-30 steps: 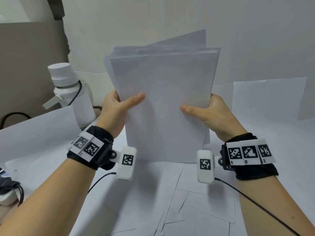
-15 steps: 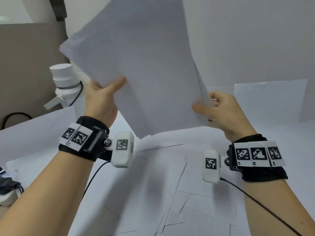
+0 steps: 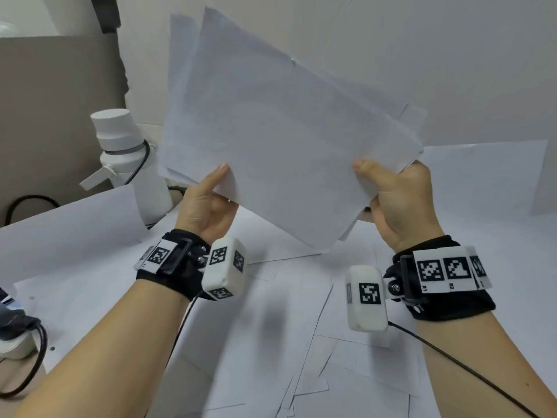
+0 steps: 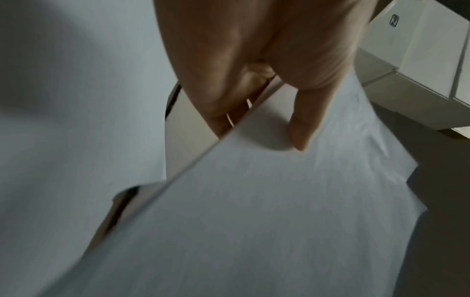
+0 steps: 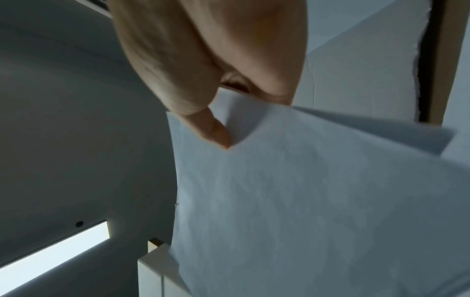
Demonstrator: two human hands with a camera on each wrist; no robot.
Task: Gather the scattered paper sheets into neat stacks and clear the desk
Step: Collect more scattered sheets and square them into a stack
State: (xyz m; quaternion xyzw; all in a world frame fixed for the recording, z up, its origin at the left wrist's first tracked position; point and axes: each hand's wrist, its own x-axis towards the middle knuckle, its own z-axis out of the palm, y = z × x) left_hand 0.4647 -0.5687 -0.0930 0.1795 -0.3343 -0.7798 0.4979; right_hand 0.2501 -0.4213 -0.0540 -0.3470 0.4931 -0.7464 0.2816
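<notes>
We hold the stack of paper sheets (image 3: 280, 131) in the air above the table (image 3: 497, 242), tilted so that one corner points down toward the loose sheets (image 3: 301, 342) lying overlapped on the table's middle and near edge. The stack's edges are not flush; several sheets fan out at its top and right side. Our left hand (image 3: 208, 200) grasps the stack's lower left edge, thumb on the front face and fingers behind; the left wrist view shows the thumb (image 4: 302, 128) pressed flat on the top sheet. Our right hand (image 3: 401, 197) grasps the lower right edge in the same grip, thumb (image 5: 213, 128) on the front. Toward the table's far left corner stands a white bottle (image 3: 129, 158) with a cap, just beside a large curled sheet (image 3: 69, 236). At the left edge sits a white device (image 3: 12, 342) with a black cable (image 3: 36, 366)
</notes>
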